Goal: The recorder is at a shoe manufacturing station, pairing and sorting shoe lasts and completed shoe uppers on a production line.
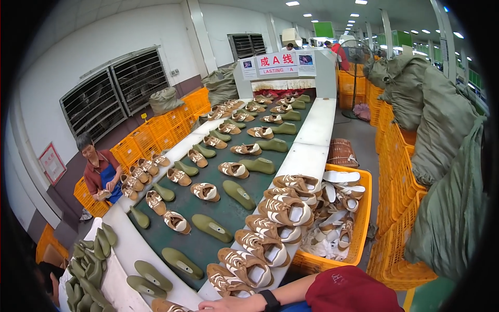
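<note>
My right hand (228,303) showing at six o'clock, lower edge of view cutting it off; cannot tell whether gripping or open. Brown shoe (165,307) lying near, at hand's nine o'clock, partly cropped. Row of brown-and-white shoes (248,264) lining white ledge (304,158) toward one. Green lasts (154,274) lying at ten. Orange crate (365,221) standing at two.

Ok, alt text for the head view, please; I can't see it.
A bare hand with a dark wristband lies at the bottom edge, near brown-and-white sneakers lined along a green conveyor belt. More sneakers and olive shoe lasts sit on the belt; an orange crate of jumbled shoes stands to the right, a co-worker at left.
</note>
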The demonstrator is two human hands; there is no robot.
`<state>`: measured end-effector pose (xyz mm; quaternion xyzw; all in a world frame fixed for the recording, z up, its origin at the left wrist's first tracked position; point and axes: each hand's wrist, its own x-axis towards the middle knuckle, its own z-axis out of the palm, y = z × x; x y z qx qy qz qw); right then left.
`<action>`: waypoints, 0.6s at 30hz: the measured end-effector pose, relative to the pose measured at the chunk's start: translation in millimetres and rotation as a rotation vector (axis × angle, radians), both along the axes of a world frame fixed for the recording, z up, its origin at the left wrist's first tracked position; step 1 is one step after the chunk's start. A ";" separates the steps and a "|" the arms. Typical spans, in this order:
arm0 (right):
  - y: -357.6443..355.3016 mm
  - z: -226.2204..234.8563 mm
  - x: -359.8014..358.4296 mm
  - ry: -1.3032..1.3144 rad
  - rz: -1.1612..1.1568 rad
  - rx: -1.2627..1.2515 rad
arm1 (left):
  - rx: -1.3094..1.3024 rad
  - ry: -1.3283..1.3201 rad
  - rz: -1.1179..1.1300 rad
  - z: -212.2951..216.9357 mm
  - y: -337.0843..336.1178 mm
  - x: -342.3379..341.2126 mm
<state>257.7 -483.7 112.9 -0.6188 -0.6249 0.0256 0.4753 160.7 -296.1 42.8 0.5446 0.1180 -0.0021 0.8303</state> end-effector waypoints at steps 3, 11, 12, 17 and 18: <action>-14.6 11.5 13.2 0.071 -0.042 0.074 | -0.015 -0.019 -0.003 -5.7 -0.5 4.6; -97.0 166.8 25.8 0.240 0.645 0.542 | -0.066 -0.021 -0.029 -16.4 -15.0 10.0; -97.5 183.2 17.6 0.156 0.725 0.689 | -0.070 -0.014 -0.033 -18.7 -18.0 7.0; -75.0 225.5 4.7 0.128 1.106 0.931 | -0.092 0.020 -0.045 -25.9 -23.1 -0.8; -73.7 214.2 3.6 0.181 1.036 0.879 | -0.097 0.021 -0.049 -27.1 -25.5 -1.2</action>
